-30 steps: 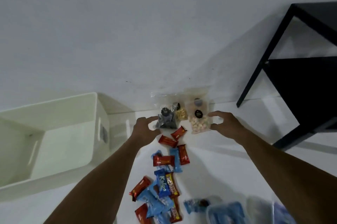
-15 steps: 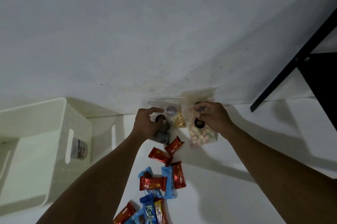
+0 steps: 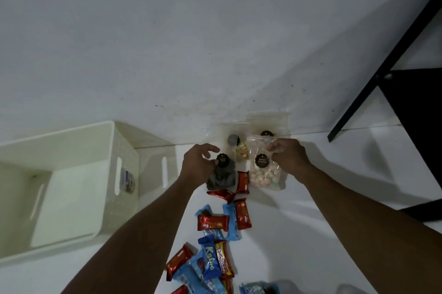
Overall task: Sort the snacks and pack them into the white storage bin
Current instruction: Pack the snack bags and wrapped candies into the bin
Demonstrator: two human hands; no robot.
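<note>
1. Clear plastic crinkles under our right hand (image 3: 290, 157), whose grip pinches the top edge of the pastel pouch (image 3: 264, 169) and lifts that end while its bottom rests on the counter (image 3: 311, 234).
2. Our left hand (image 3: 198, 167) curls around the dark pouch (image 3: 221, 175), thumb and fingers closed on its upper part; we judge both pouches are being taken together because they are the same kind.
3. Behind them, two more pouches lean against the wall (image 3: 215, 42): a nut pouch (image 3: 240, 150) and another (image 3: 267, 126) mostly hidden.
4. Red bars (image 3: 211, 222) and blue bars (image 3: 230, 222) lie scattered nearer to us, mixed and untouched, so sorting has barely begun.
5. Left of the pile, the bin (image 3: 71, 186) sits open, well apart from the pouches; it looks empty inside.
6. Next, we judge, both pouches swing left into the bin; the thin film could slip from a light pinch.
</note>
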